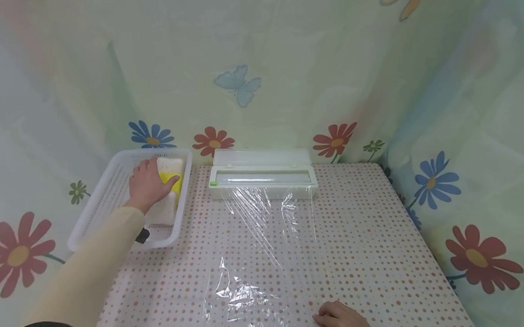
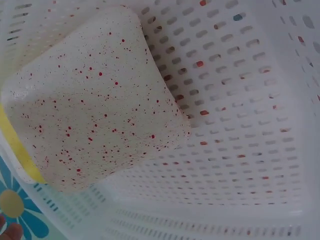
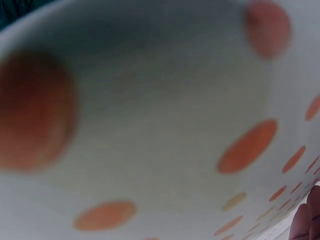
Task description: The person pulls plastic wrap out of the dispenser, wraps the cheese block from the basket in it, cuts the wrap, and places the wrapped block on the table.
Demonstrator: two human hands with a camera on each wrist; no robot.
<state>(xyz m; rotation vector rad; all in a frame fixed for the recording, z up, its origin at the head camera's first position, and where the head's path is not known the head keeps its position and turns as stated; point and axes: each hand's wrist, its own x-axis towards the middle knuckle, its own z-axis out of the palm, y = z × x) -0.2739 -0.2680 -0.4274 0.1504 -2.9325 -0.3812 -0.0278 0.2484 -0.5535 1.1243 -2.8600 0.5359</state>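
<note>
A white, red-speckled, roughly rectangular slab with rounded corners (image 1: 170, 166) lies in a white perforated plastic basket (image 1: 109, 196) at the left of the table, with a bright yellow piece (image 1: 170, 180) and more white below it; whether these are one wrapped thing or several stacked pieces cannot be told. The slab looks light and fairly soft, likely to dent if squeezed, so a broad hold across both long sides, thumb opposite fingers, should suit it best. The left hand (image 1: 148, 183) is spread over it, thumb reaching across the yellow; in the left wrist view only a fingertip shows, apart from the slab, and no grip is visible. The right hand (image 1: 345, 324) lies low on the dotted tablecloth (image 1: 363, 234), fingers loosely bent with nothing seen in them, well apart from the slab and just beside a sheet of clear, wrinkled plastic film (image 1: 240, 295). That film runs toward the person from a white oblong dispenser box (image 1: 217, 193) with its lid raised; it should be nearly weightless, limp and clingy, best taken by its corners at the near edge.
</note>
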